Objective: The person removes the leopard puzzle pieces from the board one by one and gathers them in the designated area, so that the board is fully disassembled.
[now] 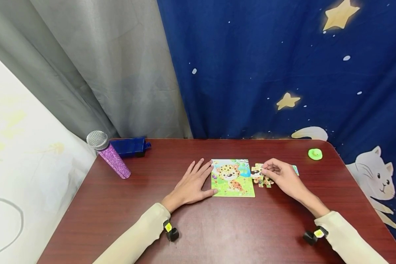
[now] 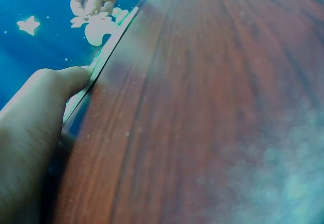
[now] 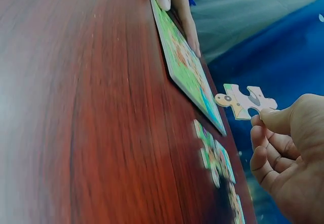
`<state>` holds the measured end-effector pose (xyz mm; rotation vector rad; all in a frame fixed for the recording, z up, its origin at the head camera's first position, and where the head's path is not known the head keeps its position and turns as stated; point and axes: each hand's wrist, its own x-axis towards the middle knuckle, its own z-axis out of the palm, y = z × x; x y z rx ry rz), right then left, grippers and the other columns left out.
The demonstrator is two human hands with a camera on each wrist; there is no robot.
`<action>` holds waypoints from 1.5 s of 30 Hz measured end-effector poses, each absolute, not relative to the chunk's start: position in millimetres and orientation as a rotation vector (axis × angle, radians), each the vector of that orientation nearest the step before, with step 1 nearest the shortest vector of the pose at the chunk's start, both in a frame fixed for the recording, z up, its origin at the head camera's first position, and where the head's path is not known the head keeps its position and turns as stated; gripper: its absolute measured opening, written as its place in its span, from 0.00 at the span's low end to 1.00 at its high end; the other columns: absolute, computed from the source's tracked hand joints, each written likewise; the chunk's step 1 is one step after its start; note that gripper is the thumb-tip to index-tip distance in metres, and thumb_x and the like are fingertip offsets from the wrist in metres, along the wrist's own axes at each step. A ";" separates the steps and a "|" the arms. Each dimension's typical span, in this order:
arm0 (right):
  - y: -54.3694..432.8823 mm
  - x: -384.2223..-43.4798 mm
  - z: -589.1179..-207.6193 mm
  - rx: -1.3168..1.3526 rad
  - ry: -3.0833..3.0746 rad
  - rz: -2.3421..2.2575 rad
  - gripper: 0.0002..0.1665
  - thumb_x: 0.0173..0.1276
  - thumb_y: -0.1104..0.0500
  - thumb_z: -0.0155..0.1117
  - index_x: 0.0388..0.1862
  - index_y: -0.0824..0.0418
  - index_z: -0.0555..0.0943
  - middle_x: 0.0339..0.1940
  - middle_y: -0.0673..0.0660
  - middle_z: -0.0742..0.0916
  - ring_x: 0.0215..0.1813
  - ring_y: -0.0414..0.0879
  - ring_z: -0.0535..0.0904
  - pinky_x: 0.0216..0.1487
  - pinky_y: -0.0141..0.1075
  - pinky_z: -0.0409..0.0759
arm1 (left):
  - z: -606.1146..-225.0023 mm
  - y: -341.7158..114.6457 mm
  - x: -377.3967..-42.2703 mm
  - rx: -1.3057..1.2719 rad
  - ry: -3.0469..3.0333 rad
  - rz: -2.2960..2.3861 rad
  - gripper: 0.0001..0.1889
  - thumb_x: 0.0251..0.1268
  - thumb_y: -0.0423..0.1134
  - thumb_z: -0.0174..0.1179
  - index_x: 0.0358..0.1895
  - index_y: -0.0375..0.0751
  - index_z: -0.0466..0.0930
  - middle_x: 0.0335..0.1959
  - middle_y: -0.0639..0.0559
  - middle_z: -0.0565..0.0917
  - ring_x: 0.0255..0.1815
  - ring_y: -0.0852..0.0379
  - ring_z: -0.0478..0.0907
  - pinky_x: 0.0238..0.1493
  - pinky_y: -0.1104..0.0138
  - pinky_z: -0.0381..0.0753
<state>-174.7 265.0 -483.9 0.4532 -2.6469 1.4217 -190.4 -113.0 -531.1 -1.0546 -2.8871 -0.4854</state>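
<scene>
A square puzzle board (image 1: 232,178) with a spotted leopard cub picture lies on the table. My left hand (image 1: 193,183) is spread flat at its left side, thumb and fingertips on the board's edge. To the right of the board, my right hand (image 1: 285,179) pinches a puzzle piece (image 3: 246,101) between thumb and fingers, raised over the table. The piece shows a yellow spotted patch and part of a dark nose. Beneath and beside that hand lie several loose puzzle pieces (image 3: 215,153), partly hidden by the hand in the head view.
A purple glitter microphone (image 1: 113,159) is at the table's left, in front of a dark blue case (image 1: 130,146). A small green object (image 1: 315,154) sits at the back right corner. Grey and blue curtains (image 1: 231,73) hang behind the table (image 1: 204,227).
</scene>
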 end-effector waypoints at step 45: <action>335.9 -161.2 -502.8 0.430 -2.738 0.944 0.06 0.73 0.69 0.76 0.48 0.65 0.92 0.43 0.60 0.93 0.33 0.32 0.82 0.36 0.21 0.78 | -532.5 -113.0 -191.2 -1.058 -2.867 -0.481 0.50 0.77 0.72 0.56 0.89 0.40 0.61 0.91 0.48 0.57 0.93 0.40 0.45 0.89 0.42 0.40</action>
